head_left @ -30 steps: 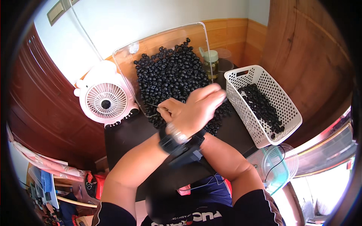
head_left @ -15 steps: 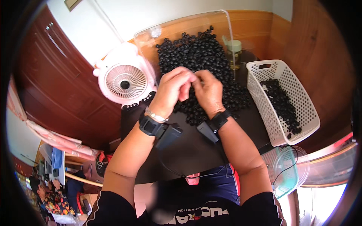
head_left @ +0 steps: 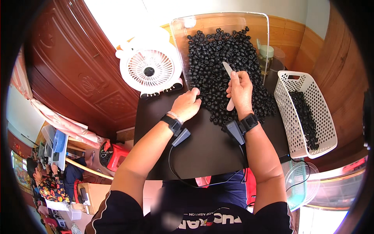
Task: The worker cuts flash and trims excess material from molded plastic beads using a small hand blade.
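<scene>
My right hand [head_left: 240,93] is closed around a small knife [head_left: 227,68]. Its pale blade points up and away over a heap of small round black pieces with holes [head_left: 218,58], and the handle end shows below my fingers. My left hand [head_left: 187,104] is at the heap's near left edge, fingers curled in and thumb pressed to them. Something dark lies at its fingertips, but I cannot make out whether it is held. The heap spills from a clear plastic bin [head_left: 268,46], tipped toward me, onto the dark table [head_left: 194,152].
A pink-and-white fan [head_left: 150,72] stands left of the bin. To the right, a white perforated basket [head_left: 286,117] holds more black pieces [head_left: 304,117]. A lidded jar [head_left: 266,52] stands behind. Cables from devices on both wrists cross the table. Another person sits far left.
My hands were together over the heap and have parted, the left toward the near left edge, the right to the right. The knife now shows plainly in my right hand. The view has shifted.
</scene>
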{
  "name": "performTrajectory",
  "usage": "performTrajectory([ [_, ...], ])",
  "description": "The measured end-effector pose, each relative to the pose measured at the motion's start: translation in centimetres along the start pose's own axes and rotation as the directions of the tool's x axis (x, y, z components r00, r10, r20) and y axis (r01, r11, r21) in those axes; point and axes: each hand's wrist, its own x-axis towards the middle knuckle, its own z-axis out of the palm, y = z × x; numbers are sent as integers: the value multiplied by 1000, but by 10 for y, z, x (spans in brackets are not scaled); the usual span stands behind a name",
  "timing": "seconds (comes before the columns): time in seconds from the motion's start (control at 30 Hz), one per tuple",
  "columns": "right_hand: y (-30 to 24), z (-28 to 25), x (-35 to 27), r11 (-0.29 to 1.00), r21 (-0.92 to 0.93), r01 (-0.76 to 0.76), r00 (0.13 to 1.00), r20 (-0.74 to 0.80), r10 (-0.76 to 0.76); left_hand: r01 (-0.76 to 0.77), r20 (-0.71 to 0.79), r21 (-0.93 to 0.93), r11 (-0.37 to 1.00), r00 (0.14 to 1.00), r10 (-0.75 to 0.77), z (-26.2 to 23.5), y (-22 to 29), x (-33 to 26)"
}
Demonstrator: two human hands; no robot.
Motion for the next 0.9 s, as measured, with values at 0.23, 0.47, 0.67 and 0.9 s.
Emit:
performTrajectory([
  [0.23, 6, 6, 1, 1000, 14, 8, 999, 33, -9, -73, 140, 265, 961, 989, 37, 11, 2, 9],
  [0.47, 5, 7, -3, 1000, -16, 22, 996, 86, -20, -74, 145, 143, 987, 988, 53, 8, -4, 1],
  [0.67, 5, 9, -9, 997, -68, 19, 991, 135, -10, -23, 165, 58, 998, 986, 13, 2, -1, -5],
  [0.9, 7, 16, -12, 996, -66, 61, 989, 135, -52, -63, 58, -84, 994, 996, 68, 11, -22, -5],
])
